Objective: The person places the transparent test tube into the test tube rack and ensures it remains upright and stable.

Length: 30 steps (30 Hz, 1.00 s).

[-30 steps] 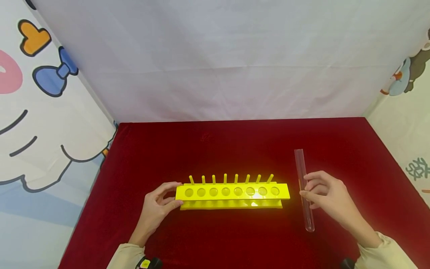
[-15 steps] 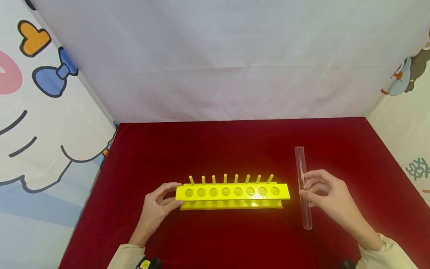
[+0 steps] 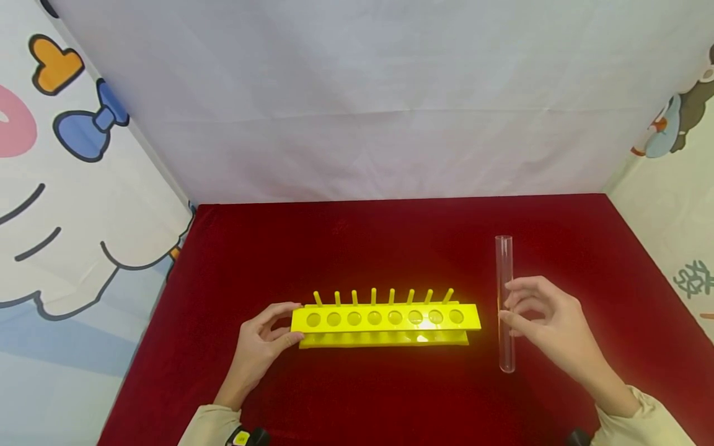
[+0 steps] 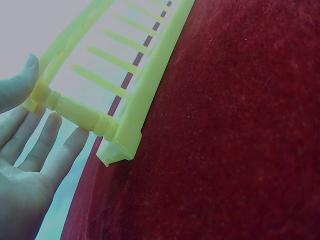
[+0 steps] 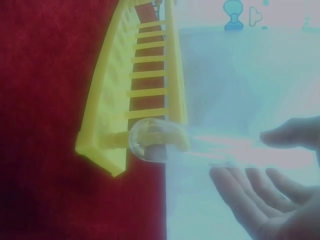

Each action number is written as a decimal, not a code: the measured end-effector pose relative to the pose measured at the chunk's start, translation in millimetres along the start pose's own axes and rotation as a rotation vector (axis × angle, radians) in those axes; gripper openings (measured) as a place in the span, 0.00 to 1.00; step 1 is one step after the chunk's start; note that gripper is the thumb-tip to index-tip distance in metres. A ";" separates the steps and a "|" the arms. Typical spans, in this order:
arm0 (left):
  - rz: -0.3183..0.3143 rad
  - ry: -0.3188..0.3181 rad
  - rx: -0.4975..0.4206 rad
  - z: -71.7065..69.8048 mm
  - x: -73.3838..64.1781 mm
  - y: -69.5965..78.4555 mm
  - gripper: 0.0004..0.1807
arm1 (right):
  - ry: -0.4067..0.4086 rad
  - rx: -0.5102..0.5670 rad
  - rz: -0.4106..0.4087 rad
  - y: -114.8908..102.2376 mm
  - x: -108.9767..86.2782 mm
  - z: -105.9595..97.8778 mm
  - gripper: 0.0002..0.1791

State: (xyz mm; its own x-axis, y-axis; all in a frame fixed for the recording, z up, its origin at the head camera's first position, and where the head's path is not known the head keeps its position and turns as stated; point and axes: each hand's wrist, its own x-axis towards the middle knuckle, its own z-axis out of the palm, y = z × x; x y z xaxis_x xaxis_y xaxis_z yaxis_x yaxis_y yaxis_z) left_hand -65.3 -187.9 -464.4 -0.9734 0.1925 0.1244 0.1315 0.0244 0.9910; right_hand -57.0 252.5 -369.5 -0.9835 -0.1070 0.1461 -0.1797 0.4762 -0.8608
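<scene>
A yellow test tube rack [image 3: 385,317] with a row of round holes and upright pegs along its back stands on the red cloth. My left hand [image 3: 262,337] grips its left end, thumb in front and fingers behind; the left wrist view shows these fingers [image 4: 47,135] around the end post. To the right of the rack, my right hand [image 3: 549,325] pinches a clear glass test tube [image 3: 504,266] near its middle. The tube's open end points up and its rounded bottom [image 5: 150,140] down, apart from the rack. No tube shows in the rack's holes.
Red velvet cloth [image 3: 346,248] covers the table. A pale curtain [image 3: 379,111] hangs behind it, and printed cartoon panels [image 3: 83,248] stand at the left and right sides.
The test tube has swung from a slight tilt to nearly upright, its bottom moving up and left. My right hand has risen slightly; the left hand and rack stay put.
</scene>
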 end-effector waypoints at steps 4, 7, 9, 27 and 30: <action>-0.003 0.001 0.003 -0.3 0.4 -0.4 0.27 | 0.017 0.017 -0.047 -0.8 0.1 0.6 0.20; -0.012 0.007 0.006 0.2 0.6 0.6 0.27 | 0.036 0.024 -0.080 -2.3 0.8 1.0 0.21; -0.017 0.013 0.007 0.5 0.6 1.0 0.27 | 0.044 0.028 -0.086 -4.2 0.9 1.2 0.21; 0.003 0.020 0.007 1.0 -1.4 1.2 0.26 | 0.076 0.098 -0.160 -16.5 -0.3 -3.5 0.22; 0.009 0.021 0.005 1.1 -1.1 1.2 0.26 | 0.076 0.123 -0.176 -18.4 0.0 -4.2 0.23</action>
State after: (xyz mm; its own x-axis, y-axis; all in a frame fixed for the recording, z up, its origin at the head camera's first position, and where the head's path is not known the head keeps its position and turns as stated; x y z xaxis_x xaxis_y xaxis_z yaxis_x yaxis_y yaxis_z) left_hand -63.8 -187.0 -463.4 -0.9759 0.1717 0.1348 0.1415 0.0274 0.9896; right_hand -53.8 247.4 -351.6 -0.9368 -0.1112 0.3317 -0.3494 0.3450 -0.8711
